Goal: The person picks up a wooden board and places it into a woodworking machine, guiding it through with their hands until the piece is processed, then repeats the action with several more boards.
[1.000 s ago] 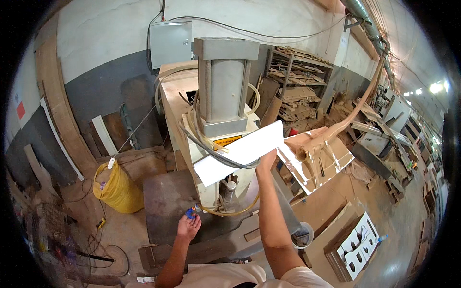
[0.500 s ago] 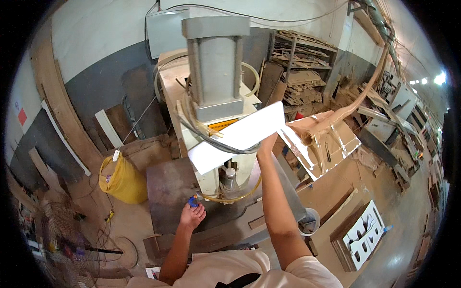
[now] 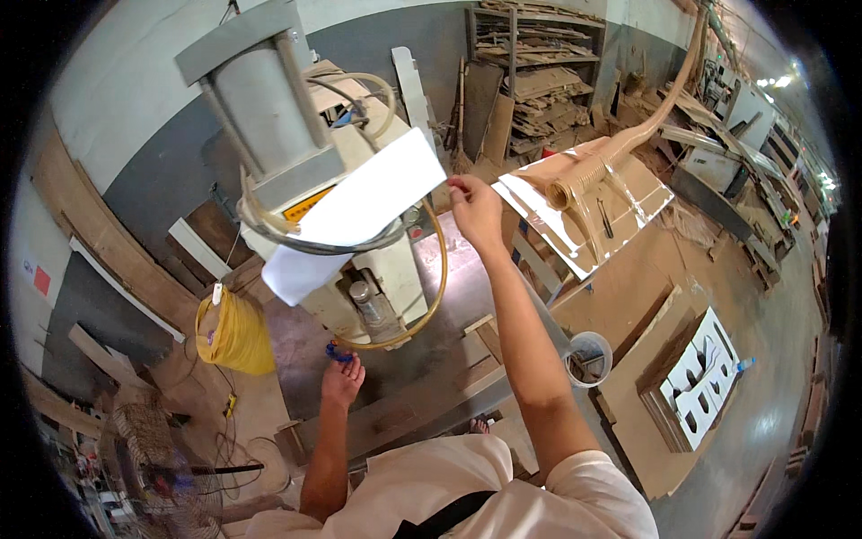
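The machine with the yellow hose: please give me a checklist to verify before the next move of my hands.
1. Left hand at the blue fitting: ok; firmness of grip, cannot tell.
2. Right hand away from the grey cylinder: ok.
3. White sheet free of the dark cables: not ok, they cross its front.
4. Yellow hose firmly joined to the fitting: cannot tell.
5. Machine switched off: cannot tell.
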Action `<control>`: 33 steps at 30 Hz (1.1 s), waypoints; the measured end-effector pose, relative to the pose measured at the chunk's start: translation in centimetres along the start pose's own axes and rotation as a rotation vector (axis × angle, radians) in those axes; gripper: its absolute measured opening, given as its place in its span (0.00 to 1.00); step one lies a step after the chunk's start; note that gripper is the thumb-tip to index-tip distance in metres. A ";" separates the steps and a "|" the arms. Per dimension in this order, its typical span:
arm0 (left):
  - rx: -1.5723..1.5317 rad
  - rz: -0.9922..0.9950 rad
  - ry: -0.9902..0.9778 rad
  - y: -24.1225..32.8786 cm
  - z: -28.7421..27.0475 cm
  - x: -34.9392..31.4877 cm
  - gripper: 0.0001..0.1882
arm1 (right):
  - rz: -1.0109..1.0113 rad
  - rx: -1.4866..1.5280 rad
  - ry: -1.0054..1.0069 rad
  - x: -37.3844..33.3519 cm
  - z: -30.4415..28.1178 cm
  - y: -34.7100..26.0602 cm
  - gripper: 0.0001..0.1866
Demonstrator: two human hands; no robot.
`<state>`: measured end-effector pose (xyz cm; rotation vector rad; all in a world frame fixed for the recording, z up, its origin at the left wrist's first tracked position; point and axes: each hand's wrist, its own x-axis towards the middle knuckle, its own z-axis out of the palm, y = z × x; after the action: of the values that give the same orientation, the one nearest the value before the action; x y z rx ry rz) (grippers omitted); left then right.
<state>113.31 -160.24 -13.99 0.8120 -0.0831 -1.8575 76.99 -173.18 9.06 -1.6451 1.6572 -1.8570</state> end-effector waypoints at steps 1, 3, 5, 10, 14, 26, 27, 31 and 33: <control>0.016 0.021 0.121 -0.1 1.6 -1.2 0.13 | -0.004 -0.004 -0.061 -0.2 0.2 0.1 0.10; 0.050 0.039 0.226 -0.3 1.9 -1.7 0.15 | 0.012 -0.051 -0.180 -0.4 0.9 0.1 0.10; 0.074 0.052 0.208 -0.1 0.8 -2.9 0.18 | -0.058 -0.119 -0.278 -0.5 1.5 -1.6 0.12; 0.230 0.148 0.235 -1.7 1.7 -6.9 0.24 | -0.327 -0.584 -0.440 0.9 4.6 -1.5 0.21; 0.317 0.168 0.420 -4.2 -0.1 -8.7 0.25 | -0.442 -0.707 -0.453 2.1 6.3 1.4 0.20; 0.639 0.243 0.533 -6.5 -0.8 -14.1 0.22 | -0.731 -0.808 -0.521 4.3 5.3 0.7 0.08; 0.748 0.273 0.516 -6.1 -1.4 -14.0 0.22 | -0.661 -0.883 -0.605 4.3 4.9 0.5 0.10; 1.426 0.385 0.426 -5.6 -1.3 -12.3 0.22 | -0.398 -0.746 -0.534 -0.7 0.1 -0.2 0.15; 1.810 0.453 0.311 -6.0 -1.4 -11.7 0.24 | -0.161 -0.673 -0.439 -6.0 -3.1 1.9 0.19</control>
<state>111.81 -147.27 -11.82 1.9709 -1.7307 -0.7821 75.88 -167.78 4.67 -2.2717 2.0964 -0.8905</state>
